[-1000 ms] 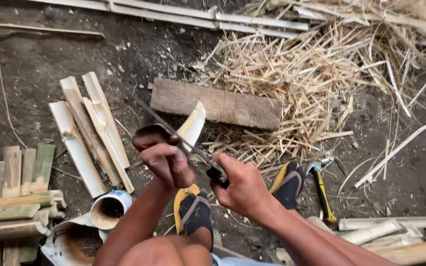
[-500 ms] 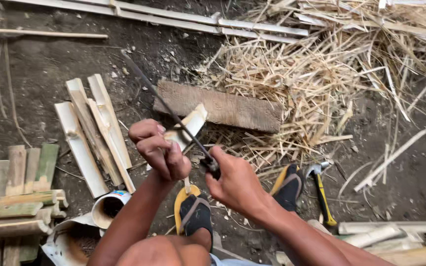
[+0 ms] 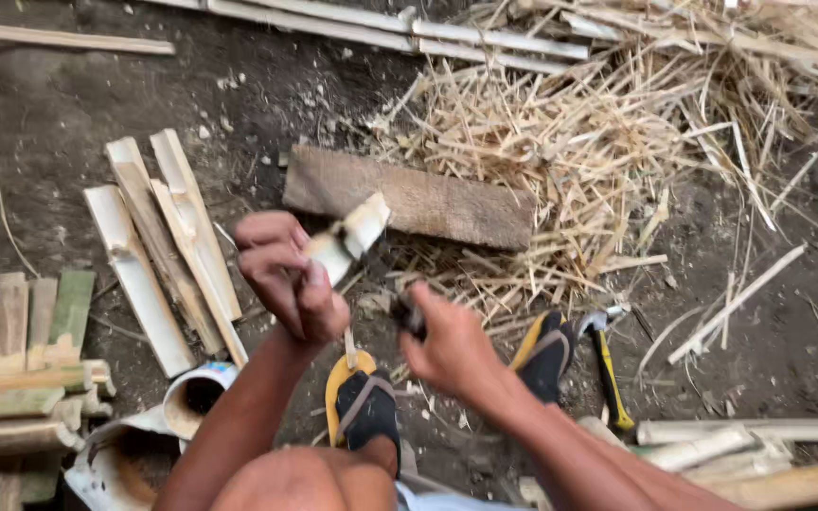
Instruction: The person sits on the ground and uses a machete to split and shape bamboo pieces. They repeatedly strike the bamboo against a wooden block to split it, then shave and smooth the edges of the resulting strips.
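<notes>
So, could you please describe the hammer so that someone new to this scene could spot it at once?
Start at the big heap of straw-like bamboo shavings and drop to the bare dirt below it, beside the sandalled foot on the right. The hammer lies there, its handle running toward the viewer. Its yellow-and-black handle sets it apart from the pale bamboo pieces nearby.

Bare dark dirt floor (image 3: 68, 142) in soft daylight. A heap of straw-coloured shavings (image 3: 598, 132) spreads at the far right, with long pale poles (image 3: 409, 28) lying along the far edge.
</notes>
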